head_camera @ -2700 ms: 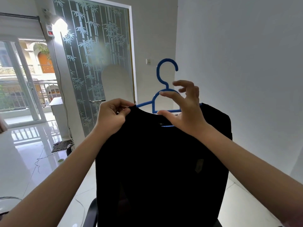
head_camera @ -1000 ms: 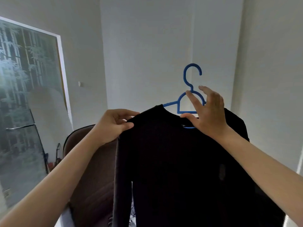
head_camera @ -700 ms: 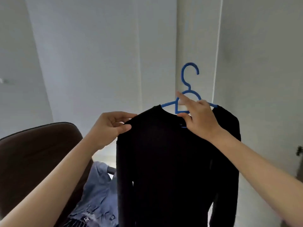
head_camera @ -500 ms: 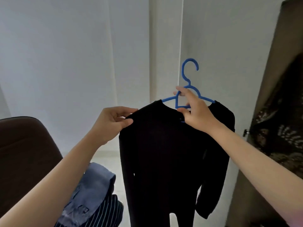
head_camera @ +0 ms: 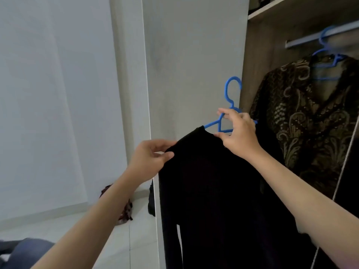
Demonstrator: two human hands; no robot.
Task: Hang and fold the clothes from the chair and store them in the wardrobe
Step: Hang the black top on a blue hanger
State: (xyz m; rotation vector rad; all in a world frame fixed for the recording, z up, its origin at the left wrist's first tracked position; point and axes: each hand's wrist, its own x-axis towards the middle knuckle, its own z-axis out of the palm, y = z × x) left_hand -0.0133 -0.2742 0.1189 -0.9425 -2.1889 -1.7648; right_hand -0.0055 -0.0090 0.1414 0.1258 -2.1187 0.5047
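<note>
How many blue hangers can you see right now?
2. One blue hanger carries the black top, held by the right hand while the left hand pinches its shoulder. The other hanger hangs on the wardrobe rail under the patterned garment. More may be hidden off-frame.

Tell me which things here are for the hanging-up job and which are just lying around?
For the job:
black top
blue hanger inside it
left hand, right hand holding them
wardrobe rail

Just there:
patterned shirt, already hung
dark red cloth on the floor
</note>
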